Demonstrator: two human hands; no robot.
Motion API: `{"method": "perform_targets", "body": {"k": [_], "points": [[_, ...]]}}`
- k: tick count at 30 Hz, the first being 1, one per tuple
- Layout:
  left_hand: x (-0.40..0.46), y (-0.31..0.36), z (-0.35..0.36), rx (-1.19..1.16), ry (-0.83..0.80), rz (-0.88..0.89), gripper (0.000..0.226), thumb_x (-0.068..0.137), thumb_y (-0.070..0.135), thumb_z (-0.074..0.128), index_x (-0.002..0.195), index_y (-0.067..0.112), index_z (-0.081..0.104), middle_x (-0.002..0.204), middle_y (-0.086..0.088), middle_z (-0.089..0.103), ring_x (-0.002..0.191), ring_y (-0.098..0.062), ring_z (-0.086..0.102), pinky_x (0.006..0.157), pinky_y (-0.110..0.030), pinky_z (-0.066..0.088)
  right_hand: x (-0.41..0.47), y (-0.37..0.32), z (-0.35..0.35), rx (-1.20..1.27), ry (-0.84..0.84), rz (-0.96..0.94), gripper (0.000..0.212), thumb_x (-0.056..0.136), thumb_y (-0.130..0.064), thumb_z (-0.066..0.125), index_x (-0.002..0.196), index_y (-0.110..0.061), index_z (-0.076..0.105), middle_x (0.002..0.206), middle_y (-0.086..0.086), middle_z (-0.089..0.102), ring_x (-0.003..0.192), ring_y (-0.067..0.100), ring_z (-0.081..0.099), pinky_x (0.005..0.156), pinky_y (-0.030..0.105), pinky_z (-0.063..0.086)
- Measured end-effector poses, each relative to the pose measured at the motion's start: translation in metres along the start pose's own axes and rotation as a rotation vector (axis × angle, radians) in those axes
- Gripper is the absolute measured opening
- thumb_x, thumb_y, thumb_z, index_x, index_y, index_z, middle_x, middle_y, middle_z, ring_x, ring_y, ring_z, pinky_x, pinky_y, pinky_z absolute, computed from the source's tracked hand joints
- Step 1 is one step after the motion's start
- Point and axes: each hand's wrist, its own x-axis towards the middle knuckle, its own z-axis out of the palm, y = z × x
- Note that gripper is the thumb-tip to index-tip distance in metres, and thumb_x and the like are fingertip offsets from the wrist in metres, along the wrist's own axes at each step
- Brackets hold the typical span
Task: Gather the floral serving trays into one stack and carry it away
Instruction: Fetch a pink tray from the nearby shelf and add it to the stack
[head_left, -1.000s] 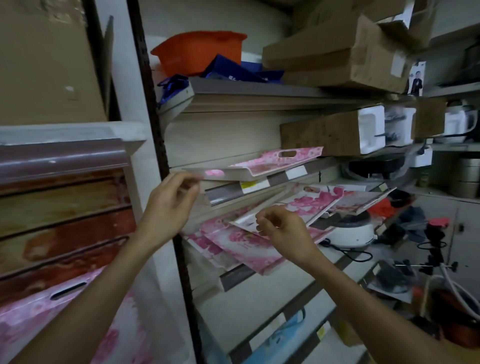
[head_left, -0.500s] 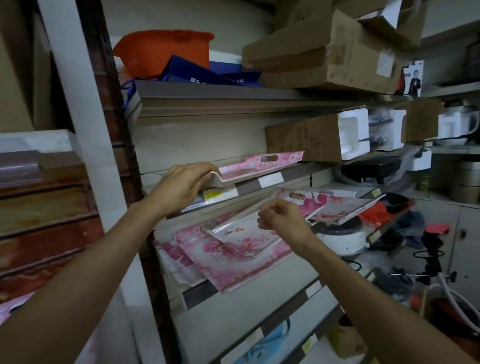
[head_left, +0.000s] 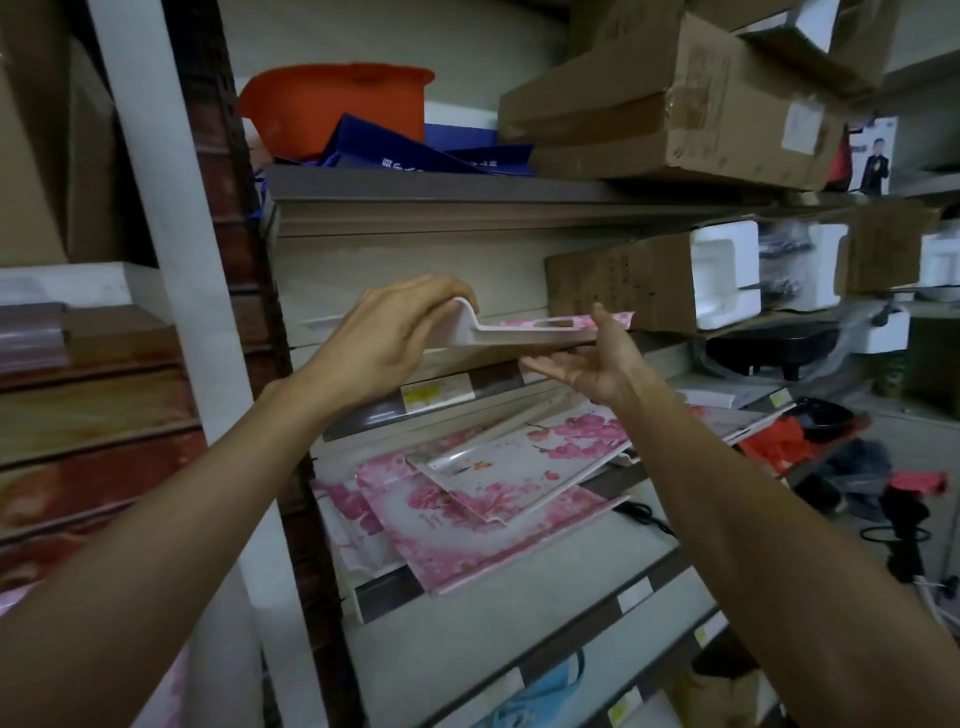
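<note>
A pink floral tray (head_left: 540, 332) with a slot handle is held level just above the upper shelf lip. My left hand (head_left: 395, 338) grips its near white end. My right hand (head_left: 597, 358) is palm up with fingers spread under the tray's right part, touching its underside. On the shelf below lie more floral trays: a white one with pink blossoms (head_left: 524, 462) rests tilted on a larger pink tray (head_left: 483, 540), with another pink-edged tray (head_left: 343, 519) under them at the left.
Shelf rail with price labels (head_left: 436, 395) runs under the held tray. A cardboard box with white foam (head_left: 649, 280) sits right beside the tray's far end. An orange tub (head_left: 337, 104) and boxes (head_left: 675, 104) fill the top shelf. A white post (head_left: 161, 208) stands left.
My right hand left the white blossom tray on the lower shelf and rose under the upper tray. My left hand lifted that tray's near end off the shelf.
</note>
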Motion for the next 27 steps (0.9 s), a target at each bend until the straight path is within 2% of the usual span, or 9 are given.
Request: {"method": "perform_targets", "body": {"k": [3, 6, 10, 12, 15, 19, 22, 24, 27], "points": [[-0.004, 0.012, 0.001, -0.001, 0.004, 0.005, 0.025, 0.103, 0.019, 0.040, 0.117, 0.020, 0.060, 0.115, 0.007, 0.063, 0.108, -0.012, 0.057, 0.093, -0.041, 0.048, 0.002, -0.008, 0.010, -0.070, 0.052, -0.010, 0.041, 0.098, -0.022, 0.055, 0.133, -0.005, 0.041, 0.132, 0.035, 0.045, 0.108, 0.055, 0.055, 0.069, 0.068, 0.054], [-0.011, 0.024, 0.002, 0.000, 0.006, -0.001, 0.027, 0.104, 0.024, 0.037, 0.118, 0.024, 0.060, 0.117, 0.011, 0.063, 0.110, -0.011, 0.056, 0.093, -0.045, 0.046, 0.000, -0.008, 0.016, -0.237, 0.111, -0.038, 0.033, 0.097, -0.001, 0.049, 0.130, 0.002, 0.045, 0.133, 0.033, 0.048, 0.105, 0.052, 0.058, 0.055, 0.062, 0.055], [-0.025, 0.044, 0.006, 0.045, -0.014, 0.009, 0.030, 0.103, 0.036, 0.030, 0.116, 0.036, 0.058, 0.115, 0.023, 0.059, 0.109, -0.007, 0.053, 0.093, -0.045, 0.039, -0.016, -0.007, 0.011, -0.297, 0.140, -0.105, 0.024, 0.099, 0.004, 0.034, 0.121, 0.006, 0.045, 0.132, 0.032, 0.050, 0.101, 0.047, 0.058, 0.048, 0.060, 0.055], [-0.033, 0.057, 0.010, 0.031, -0.026, 0.037, 0.031, 0.102, 0.040, 0.031, 0.116, 0.037, 0.059, 0.113, 0.026, 0.059, 0.109, -0.004, 0.053, 0.092, -0.042, 0.038, -0.023, -0.005, 0.001, -0.281, 0.160, -0.125, 0.029, 0.097, 0.006, 0.031, 0.123, 0.004, 0.046, 0.130, 0.032, 0.053, 0.096, 0.045, 0.060, 0.045, 0.058, 0.055], [-0.046, 0.079, 0.019, 0.024, -0.062, 0.114, 0.030, 0.101, 0.042, 0.037, 0.116, 0.036, 0.062, 0.111, 0.026, 0.061, 0.107, -0.002, 0.054, 0.089, -0.038, 0.037, -0.037, -0.004, -0.013, -0.239, 0.161, -0.149, 0.040, 0.095, 0.006, 0.038, 0.133, -0.003, 0.048, 0.121, 0.026, 0.063, 0.098, 0.041, 0.067, 0.055, 0.054, 0.058], [-0.066, 0.105, 0.035, 0.075, -0.159, 0.245, 0.030, 0.098, 0.047, 0.042, 0.117, 0.037, 0.063, 0.110, 0.023, 0.065, 0.102, -0.004, 0.057, 0.086, -0.034, 0.038, -0.058, -0.003, -0.029, -0.221, 0.238, -0.227, 0.034, 0.097, 0.002, 0.038, 0.123, -0.007, 0.058, 0.115, 0.017, 0.068, 0.093, 0.033, 0.068, 0.057, 0.047, 0.061], [-0.082, 0.118, 0.049, 0.098, -0.275, 0.317, 0.031, 0.099, 0.049, 0.044, 0.121, 0.037, 0.062, 0.115, 0.023, 0.065, 0.103, -0.004, 0.057, 0.089, -0.036, 0.040, -0.070, 0.000, -0.051, -0.307, 0.398, -0.290, 0.031, 0.096, -0.005, 0.043, 0.125, -0.003, 0.056, 0.117, 0.012, 0.066, 0.090, 0.028, 0.067, 0.076, 0.043, 0.058], [-0.091, 0.124, 0.058, 0.092, -0.356, 0.325, 0.033, 0.100, 0.051, 0.040, 0.123, 0.037, 0.060, 0.118, 0.024, 0.064, 0.107, -0.001, 0.055, 0.093, -0.032, 0.037, -0.081, 0.002, -0.066, -0.358, 0.470, -0.319, 0.031, 0.096, -0.013, 0.048, 0.124, -0.001, 0.053, 0.117, 0.013, 0.064, 0.098, 0.030, 0.066, 0.084, 0.047, 0.056], [-0.101, 0.130, 0.067, 0.041, -0.422, 0.303, 0.035, 0.101, 0.050, 0.036, 0.123, 0.037, 0.059, 0.118, 0.023, 0.063, 0.110, 0.001, 0.054, 0.096, -0.028, 0.035, -0.097, 0.007, -0.084, -0.418, 0.481, -0.396, 0.034, 0.098, -0.020, 0.048, 0.127, -0.002, 0.049, 0.106, 0.010, 0.065, 0.091, 0.025, 0.066, 0.077, 0.040, 0.059]]}}
